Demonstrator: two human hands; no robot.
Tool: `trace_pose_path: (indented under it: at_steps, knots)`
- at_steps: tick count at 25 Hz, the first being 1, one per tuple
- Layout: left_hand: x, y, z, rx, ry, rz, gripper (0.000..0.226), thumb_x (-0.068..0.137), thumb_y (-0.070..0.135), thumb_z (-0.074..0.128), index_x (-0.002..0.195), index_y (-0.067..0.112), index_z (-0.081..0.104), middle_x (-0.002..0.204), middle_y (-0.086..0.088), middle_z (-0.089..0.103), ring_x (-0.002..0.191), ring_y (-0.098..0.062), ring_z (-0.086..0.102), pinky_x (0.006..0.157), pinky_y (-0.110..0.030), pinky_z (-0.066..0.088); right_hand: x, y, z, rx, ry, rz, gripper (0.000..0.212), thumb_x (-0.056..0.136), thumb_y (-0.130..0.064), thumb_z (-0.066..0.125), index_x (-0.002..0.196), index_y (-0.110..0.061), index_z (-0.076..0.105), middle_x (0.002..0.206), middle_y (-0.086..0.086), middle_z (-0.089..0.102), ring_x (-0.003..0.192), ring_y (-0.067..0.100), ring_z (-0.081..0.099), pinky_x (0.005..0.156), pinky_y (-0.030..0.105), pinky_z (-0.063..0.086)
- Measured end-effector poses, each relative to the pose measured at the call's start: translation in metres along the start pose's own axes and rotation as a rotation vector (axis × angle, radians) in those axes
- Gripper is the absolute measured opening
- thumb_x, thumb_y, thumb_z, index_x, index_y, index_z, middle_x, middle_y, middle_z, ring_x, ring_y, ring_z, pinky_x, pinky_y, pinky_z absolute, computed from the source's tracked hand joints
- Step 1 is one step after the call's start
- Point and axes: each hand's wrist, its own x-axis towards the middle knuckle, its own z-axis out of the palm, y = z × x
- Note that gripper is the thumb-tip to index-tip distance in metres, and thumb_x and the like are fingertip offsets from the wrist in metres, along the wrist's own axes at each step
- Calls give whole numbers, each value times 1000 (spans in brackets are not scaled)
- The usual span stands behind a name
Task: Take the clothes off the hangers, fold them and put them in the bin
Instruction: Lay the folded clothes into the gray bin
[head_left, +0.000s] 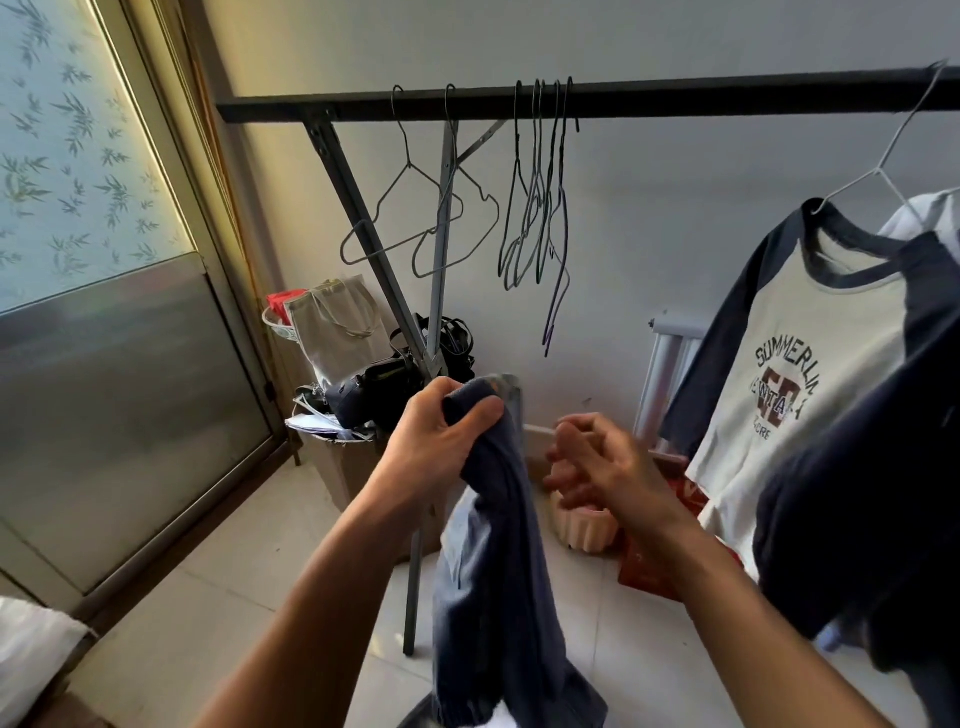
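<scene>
Head view, facing forward-down, near clothes rail (571, 98)

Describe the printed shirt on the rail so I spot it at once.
Follow the black rail rightward, past the bare hangers. There a white hanger carries the shirt, partly behind a plain dark garment. Only it has a cream body, navy sleeves and chest lettering.

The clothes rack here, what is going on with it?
A person is clearing it. The left hand grips a dark blue garment by its top, and the cloth hangs down. The right hand, blurred, is beside it and holds nothing. Several empty wire hangers hang on the rail, and a cream and navy shirt is on its hanger at the right.
</scene>
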Motion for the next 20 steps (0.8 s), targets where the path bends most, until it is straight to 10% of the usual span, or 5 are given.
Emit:
trace_pose_path:
  at_steps: [5,11,14,20]
  knots:
    - [1,6,8,-47,111,-53,35,70,54,73,86,27,59,109,-21,61,98,-34,66,89,-53,54,-16,4,40,-296,-249,-72,91,62,-50,84,137,-41,34,121,-25,57,108,-12,55,91,8,43]
    - [-2,20,8,-157,73,-24,60,58,69,78,92,22,61,116,-24,58,107,-36,62,96,-54,50,-13,-4,53,-189,114,-167,8,94,-24,61,99,-28,66,83,-27,70,87,-14,62,83,9,48]
    - [-6,21,1,-226,-20,83,52,73,44,69,108,7,58,101,-12,66,95,-20,65,90,-35,55,-12,-17,43,-6,70,-156,19,96,-16,57,90,-34,61,65,-32,64,75,-24,58,65,-5,38]
    - [-23,-35,-33,-177,178,92,71,74,28,75,136,18,43,132,3,52,114,-3,56,80,-9,49,0,-18,36,286,62,-83,17,95,-16,57,106,-18,70,104,1,75,103,20,69,92,38,53]
